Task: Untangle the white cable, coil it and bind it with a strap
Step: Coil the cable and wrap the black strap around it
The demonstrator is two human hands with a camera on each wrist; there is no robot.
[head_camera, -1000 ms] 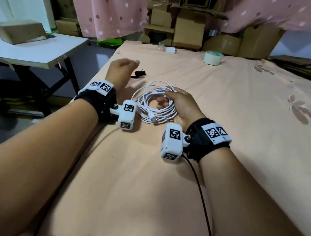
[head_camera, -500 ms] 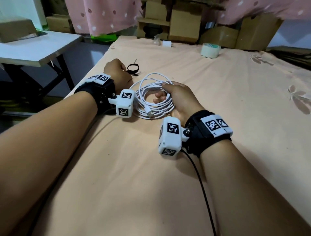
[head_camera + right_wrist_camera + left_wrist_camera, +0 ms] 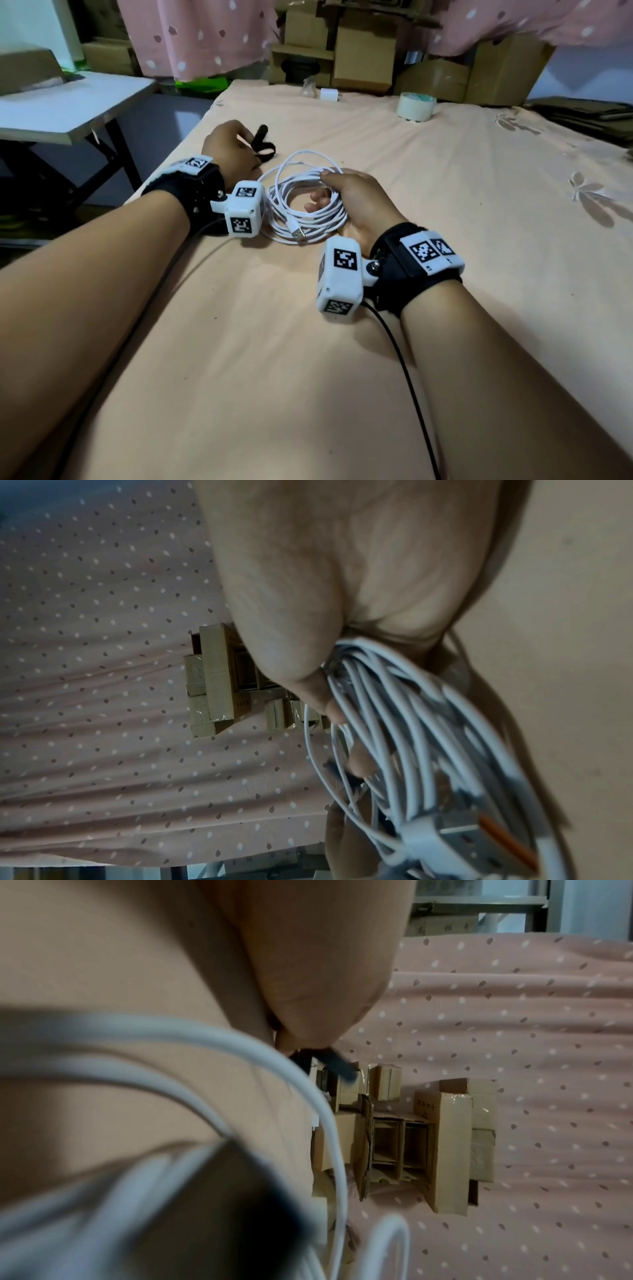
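Observation:
The white cable (image 3: 301,202) lies coiled on the peach cloth, its USB plug (image 3: 297,233) at the near side of the coil. My right hand (image 3: 346,202) grips the coil's right side, thumb on top and fingers curled through the loops; the right wrist view shows the bundle of cable strands (image 3: 394,723) in that grip. My left hand (image 3: 233,150), just left of and beyond the coil, pinches the black strap (image 3: 263,145), which sticks up from its fingers. The left wrist view shows the strap (image 3: 332,1061) at the fingertips, blurred, behind loops of cable (image 3: 240,1047).
A roll of tape (image 3: 416,106) and a small white charger (image 3: 330,94) sit at the far end of the cloth. Cardboard boxes (image 3: 363,58) and a pink curtain stand behind. A white side table (image 3: 68,106) is at the left. A black wire (image 3: 407,377) runs from my right wrist camera.
My left hand reached to the strap beyond the coil, closed on it and now lifts it off the cloth. My right hand kept its grip on the coil.

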